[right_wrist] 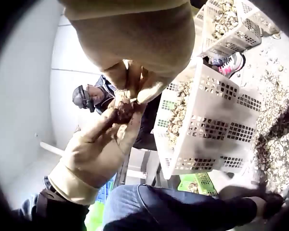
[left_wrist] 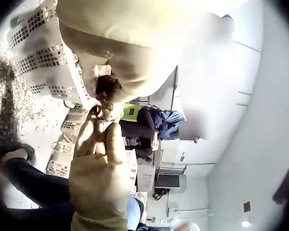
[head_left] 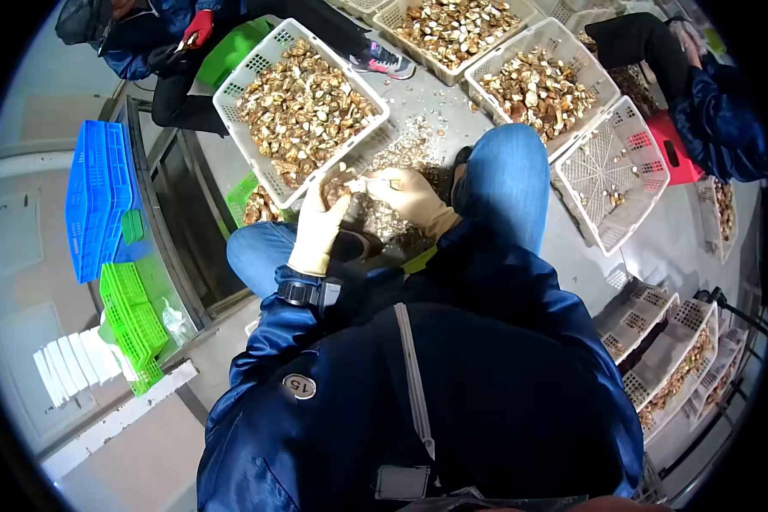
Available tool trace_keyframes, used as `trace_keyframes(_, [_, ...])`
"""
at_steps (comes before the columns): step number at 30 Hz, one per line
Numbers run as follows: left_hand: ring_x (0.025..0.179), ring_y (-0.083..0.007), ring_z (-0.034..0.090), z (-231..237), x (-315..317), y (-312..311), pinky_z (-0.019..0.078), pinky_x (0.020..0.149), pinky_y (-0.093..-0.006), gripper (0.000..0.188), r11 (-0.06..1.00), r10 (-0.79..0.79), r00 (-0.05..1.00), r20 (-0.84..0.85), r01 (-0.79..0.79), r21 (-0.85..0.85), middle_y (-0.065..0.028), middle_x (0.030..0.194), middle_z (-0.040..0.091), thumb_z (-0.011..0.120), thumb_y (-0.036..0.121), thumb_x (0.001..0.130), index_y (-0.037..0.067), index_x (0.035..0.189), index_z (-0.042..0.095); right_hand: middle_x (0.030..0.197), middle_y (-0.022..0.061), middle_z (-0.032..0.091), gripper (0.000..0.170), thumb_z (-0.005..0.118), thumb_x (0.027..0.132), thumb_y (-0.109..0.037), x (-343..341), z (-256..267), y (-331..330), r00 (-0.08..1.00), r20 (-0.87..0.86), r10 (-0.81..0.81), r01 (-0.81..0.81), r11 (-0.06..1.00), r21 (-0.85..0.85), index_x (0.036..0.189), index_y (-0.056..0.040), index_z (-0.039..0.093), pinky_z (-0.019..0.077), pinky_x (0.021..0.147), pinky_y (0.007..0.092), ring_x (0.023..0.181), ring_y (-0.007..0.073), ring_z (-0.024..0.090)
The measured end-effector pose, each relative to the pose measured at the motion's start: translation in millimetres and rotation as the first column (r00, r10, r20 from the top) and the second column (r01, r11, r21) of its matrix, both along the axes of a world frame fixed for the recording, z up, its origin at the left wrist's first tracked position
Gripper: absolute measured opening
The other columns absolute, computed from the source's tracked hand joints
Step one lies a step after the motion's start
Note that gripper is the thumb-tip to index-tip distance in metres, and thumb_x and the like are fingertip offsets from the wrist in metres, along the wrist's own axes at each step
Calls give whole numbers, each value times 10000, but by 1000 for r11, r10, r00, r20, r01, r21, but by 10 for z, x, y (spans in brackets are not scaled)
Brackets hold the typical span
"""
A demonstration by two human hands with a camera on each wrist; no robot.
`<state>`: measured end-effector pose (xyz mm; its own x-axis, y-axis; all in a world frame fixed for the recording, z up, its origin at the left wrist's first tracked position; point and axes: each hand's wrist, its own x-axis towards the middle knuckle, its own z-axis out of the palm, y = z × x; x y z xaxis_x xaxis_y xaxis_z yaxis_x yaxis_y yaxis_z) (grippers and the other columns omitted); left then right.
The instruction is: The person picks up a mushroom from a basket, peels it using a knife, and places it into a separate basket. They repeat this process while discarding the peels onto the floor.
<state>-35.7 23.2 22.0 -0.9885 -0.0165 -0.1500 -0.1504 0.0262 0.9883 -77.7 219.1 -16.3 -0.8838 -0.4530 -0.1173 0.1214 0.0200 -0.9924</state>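
Note:
My gloved left hand [head_left: 318, 229] holds a brown mushroom [right_wrist: 125, 114] between thumb and fingers, in front of my knees. From the other side my gloved right hand [head_left: 411, 200] meets it, fingertips pinching at the mushroom's pale stem. Both gloves are cream-coloured; in the right wrist view the left glove [right_wrist: 94, 156] reaches up from below. The right glove [left_wrist: 98, 178] shows its curled fingers in the left wrist view. Whether a small blade sits in the right fingers, I cannot tell. A white crate [head_left: 269, 166] heaped with mushrooms stands just beyond my left hand.
Pale scraps [head_left: 414, 154] cover the floor below my hands. Another filled crate [head_left: 602, 77] and a nearly bare one [head_left: 563, 183] stand to the right. Blue crates [head_left: 102, 196] and green crates [head_left: 132, 320] are stacked at left. People sit at upper left and upper right.

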Motion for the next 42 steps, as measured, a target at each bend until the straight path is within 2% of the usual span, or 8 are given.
trace_keyframes(5, [1177,-194,592,94,24,69,480,1018,-309,581,967,-68,997,-26,60,-249,-134,1333,565,611,-82,869,-18,1418,433,865,89,721,258,648,942,-233,88,73,-52,988,-117,-100,85,988,-126,1057,-9,704,509,691,297,721,151,627])
trace_keyframes(16, [1201,-192,578,240,26,158,473,1022,-291,556,992,-82,997,-11,81,-102,-117,1308,584,604,-100,892,1,1416,448,1024,89,743,236,632,967,-163,-80,-57,63,981,183,71,-53,994,-97,1085,31,698,527,790,245,908,111,672])
trace_keyframes(19, [1229,-192,557,244,13,115,462,1038,-304,553,991,-100,995,7,101,-87,-119,1317,580,601,-89,898,-8,1420,437,869,90,731,246,653,933,-243,-30,-113,-44,1000,1,-24,24,993,-116,988,-17,735,511,710,293,796,144,667])
trace_keyframes(25, [1262,-207,527,32,17,-46,467,1032,-322,575,997,-71,997,15,71,5,-121,1410,509,603,-73,890,-11,1430,417,766,85,704,227,684,917,-223,-27,113,34,991,130,-23,35,995,-93,917,-1,727,494,632,291,686,122,622])
trace_keyframes(28, [1257,-212,527,38,-6,-115,472,1025,-330,576,965,-99,995,14,99,-244,-123,1417,505,600,-51,895,-16,1435,404,837,107,708,174,690,917,-147,45,224,16,999,-36,-24,25,999,29,986,12,706,492,649,283,730,122,632])
trace_keyframes(30, [1209,-223,576,245,21,56,485,1019,-322,549,998,-53,996,67,51,27,-155,1316,579,637,4,922,-19,1430,429,741,99,679,180,720,877,-189,82,-167,-108,838,-454,-303,281,952,-117,929,-16,720,492,608,284,665,157,623])
trace_keyframes(36, [1095,-226,628,-160,-31,-168,550,940,-351,486,991,-17,983,182,-8,134,-131,1217,609,600,52,965,34,1424,439,862,128,703,219,679,922,-189,98,96,-16,991,-71,-113,113,994,9,1027,4,684,526,707,309,772,188,665])
trace_keyframes(42, [1044,-243,649,-188,-283,-390,545,937,-375,499,886,-195,905,379,-3,463,-109,1164,627,595,96,967,-7,1424,421,786,159,674,236,656,901,-215,33,60,7,975,53,-217,222,970,-97,934,15,693,505,654,364,699,258,645])
